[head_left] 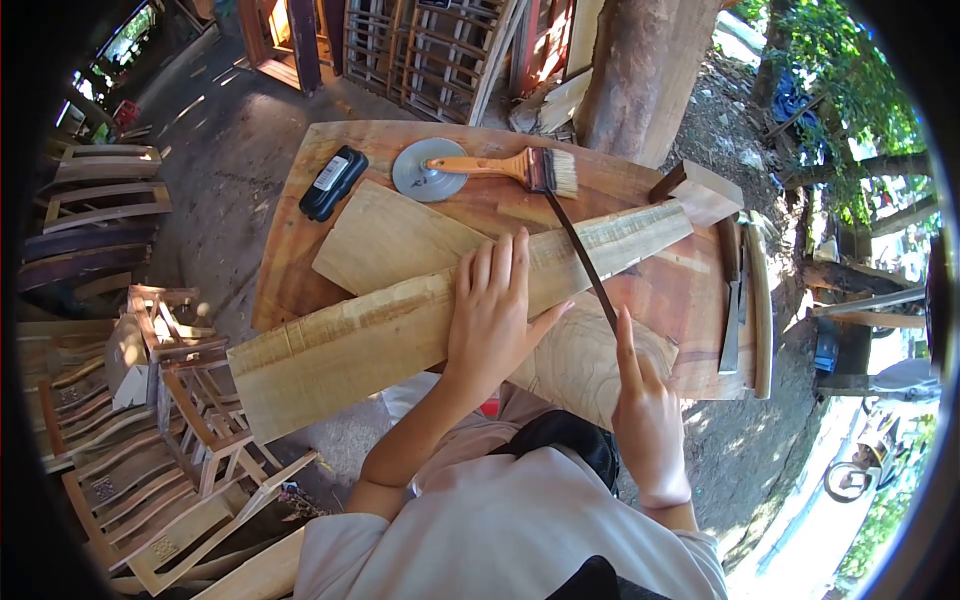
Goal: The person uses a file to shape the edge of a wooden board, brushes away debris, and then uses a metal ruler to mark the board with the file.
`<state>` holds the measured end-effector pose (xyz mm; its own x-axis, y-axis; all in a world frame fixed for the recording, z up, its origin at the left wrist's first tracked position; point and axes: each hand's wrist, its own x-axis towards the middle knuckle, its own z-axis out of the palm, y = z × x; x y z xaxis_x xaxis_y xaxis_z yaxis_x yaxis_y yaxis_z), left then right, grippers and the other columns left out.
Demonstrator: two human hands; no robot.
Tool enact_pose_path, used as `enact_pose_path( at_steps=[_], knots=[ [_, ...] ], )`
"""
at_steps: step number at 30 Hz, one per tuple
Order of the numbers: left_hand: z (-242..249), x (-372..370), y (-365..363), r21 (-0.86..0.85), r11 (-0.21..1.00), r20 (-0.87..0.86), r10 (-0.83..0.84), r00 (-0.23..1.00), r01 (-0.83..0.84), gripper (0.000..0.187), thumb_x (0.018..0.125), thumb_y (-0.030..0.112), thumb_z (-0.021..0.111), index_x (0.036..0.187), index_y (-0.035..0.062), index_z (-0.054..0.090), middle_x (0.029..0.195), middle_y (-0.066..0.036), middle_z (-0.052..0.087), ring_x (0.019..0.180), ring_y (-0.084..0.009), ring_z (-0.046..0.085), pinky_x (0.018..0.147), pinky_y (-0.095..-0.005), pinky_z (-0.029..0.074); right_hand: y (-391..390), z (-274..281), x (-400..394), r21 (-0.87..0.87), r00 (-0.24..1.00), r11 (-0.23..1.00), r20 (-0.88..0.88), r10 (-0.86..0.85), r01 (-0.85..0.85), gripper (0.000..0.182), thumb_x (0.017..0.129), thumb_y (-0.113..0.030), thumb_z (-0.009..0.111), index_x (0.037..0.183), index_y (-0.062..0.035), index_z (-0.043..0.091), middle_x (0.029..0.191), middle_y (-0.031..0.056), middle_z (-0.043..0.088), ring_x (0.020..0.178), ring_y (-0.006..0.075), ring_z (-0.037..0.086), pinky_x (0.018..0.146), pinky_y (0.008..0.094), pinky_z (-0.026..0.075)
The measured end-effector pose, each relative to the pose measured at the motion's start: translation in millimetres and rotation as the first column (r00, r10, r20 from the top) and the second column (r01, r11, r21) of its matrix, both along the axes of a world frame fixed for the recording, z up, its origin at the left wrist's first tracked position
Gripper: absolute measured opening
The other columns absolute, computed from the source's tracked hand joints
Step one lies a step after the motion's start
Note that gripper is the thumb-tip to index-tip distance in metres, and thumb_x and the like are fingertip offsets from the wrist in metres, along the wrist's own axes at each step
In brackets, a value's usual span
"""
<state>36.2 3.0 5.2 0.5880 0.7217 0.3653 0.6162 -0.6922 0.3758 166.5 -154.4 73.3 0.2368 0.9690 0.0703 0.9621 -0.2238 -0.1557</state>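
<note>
Reddish-brown wood forms the broad, curved-edged tabletop [285, 270], the landmark for everything here. Near its far left corner lies a black, rounded plastic object [333, 183] with a white label; whatever it may contain is hidden. Beside it sits a flat grey disc [412, 172], with the orange wooden handle of a dark-bristled-to-cream paintbrush [485, 166] lying across it.

The long pale wooden plank [340, 350] runs slantwise across the tabletop, its wider end jutting past the left edge and its narrower end reaching towards the right side. The person's left hand [492, 315] lies palm down on the middle of the plank, fingers together and thumb spread, pressing flat rather than gripping. The right hand [645, 415], at the near edge of the tabletop, is closed around a long, narrow, dark tool [585, 258], its index finger extended along it. The tool reaches away from that grip, crossing the plank to the right of the left hand, its far end by the brush.

The plank looks rough, with brown streaks and an uneven strip along its far edge; its broad face is smoother and yellowish. Beneath it, pale board surfaces [400, 235] show on both sides. Towards the tabletop's right end are a brown wooden block [700, 192] and a metal-bladed tool [732, 325].
</note>
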Motion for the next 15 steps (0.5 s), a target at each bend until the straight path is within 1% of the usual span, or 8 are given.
enact_pose_path(
  at_steps=[1,4,6,8,9,12,14,15],
  knots=[
    [-2.2,0.0,-0.1,0.029,1.000,0.004,0.009,1.000,-0.009,0.090,0.088,0.054,0.072,0.147,-0.0082,0.044,0.138,-0.021,0.053,0.127,-0.0363,0.049,0.112,-0.0482,0.037,12.4,-6.9,3.8,0.065,0.999,0.997,0.015,0.034,-0.035,0.087,0.078,0.011,0.057,0.160,-0.0006,0.031,0.081,0.0125,0.060,0.061,0.0277,0.066,0.056,0.0395,0.055],
    [-3.0,-0.1,0.5,0.054,0.998,0.016,0.027,1.000,-0.027,0.090,0.088,0.054,0.073,0.146,-0.0082,0.044,0.138,-0.021,0.053,0.128,-0.0365,0.049,0.111,-0.0480,0.037,38.7,-27.2,10.5,0.089,0.998,0.995,0.052,0.047,-0.051,0.085,0.079,0.010,0.056,0.160,0.0007,0.030,0.086,0.0135,0.062,0.062,0.0262,0.067,0.056,0.0388,0.055],
    [-1.6,-0.2,-0.1,0.041,0.999,0.022,0.033,0.999,-0.034,0.091,0.087,0.055,0.073,0.146,-0.0082,0.044,0.138,-0.021,0.053,0.128,-0.0366,0.049,0.111,-0.0479,0.037,35.1,-24.8,12.0,0.103,0.998,0.993,0.020,0.053,-0.055,0.085,0.081,0.009,0.055,0.161,-0.0019,0.030,0.088,0.0146,0.063,0.063,0.0287,0.067,0.057,0.0404,0.055],
    [0.4,0.0,-0.3,0.044,0.999,0.054,0.013,0.998,-0.015,0.090,0.088,0.053,0.071,0.144,-0.0119,0.045,0.133,-0.021,0.053,0.122,-0.0349,0.050,0.111,-0.0469,0.036,11.4,-1.7,8.8,0.083,0.996,0.995,-0.055,0.066,-0.061,0.086,0.080,0.010,0.055,0.161,-0.0050,0.031,0.085,0.0145,0.062,0.063,0.0317,0.067,0.057,0.0424,0.054],
    [0.7,-0.2,-0.6,0.038,0.999,0.043,0.017,0.999,-0.018,0.090,0.087,0.053,0.072,0.144,-0.0118,0.045,0.133,-0.021,0.053,0.122,-0.0346,0.050,0.111,-0.0468,0.037,-6.4,5.8,5.6,-0.012,0.997,1.000,-0.077,-0.009,0.008,0.089,0.078,0.013,0.055,0.162,-0.0079,0.031,0.083,0.0143,0.061,0.063,0.0342,0.066,0.058,0.0444,0.054],
    [0.7,0.1,-0.5,0.043,0.999,0.033,0.015,0.999,-0.016,0.090,0.088,0.053,0.071,0.144,-0.0117,0.045,0.133,-0.020,0.053,0.121,-0.0345,0.050,0.111,-0.0468,0.036,-30.2,8.3,8.4,-0.056,0.993,0.998,-0.117,-0.032,0.026,0.092,0.077,0.014,0.056,0.162,-0.0083,0.029,0.084,0.0139,0.060,0.064,0.0337,0.066,0.058,0.0449,0.054],
    [-0.1,-0.7,-0.4,0.063,0.998,0.016,0.010,1.000,-0.011,0.090,0.088,0.054,0.070,0.144,-0.0117,0.045,0.133,-0.020,0.053,0.122,-0.0344,0.050,0.111,-0.0469,0.036,-27.2,5.3,6.0,-0.057,0.993,0.997,-0.098,-0.059,0.054,0.091,0.078,0.012,0.056,0.162,-0.0088,0.029,0.084,0.0135,0.060,0.064,0.0330,0.066,0.058,0.0442,0.054],
    [-0.8,-0.4,-0.5,0.079,0.997,0.002,0.013,1.000,-0.013,0.090,0.089,0.054,0.070,0.145,-0.0116,0.044,0.133,-0.021,0.053,0.122,-0.0343,0.050,0.111,-0.0469,0.036,-20.8,5.1,5.9,-0.037,0.997,0.999,-0.076,-0.029,0.026,0.090,0.078,0.011,0.057,0.162,-0.0074,0.030,0.083,0.0136,0.060,0.064,0.0324,0.066,0.058,0.0434,0.054]
  ],
)
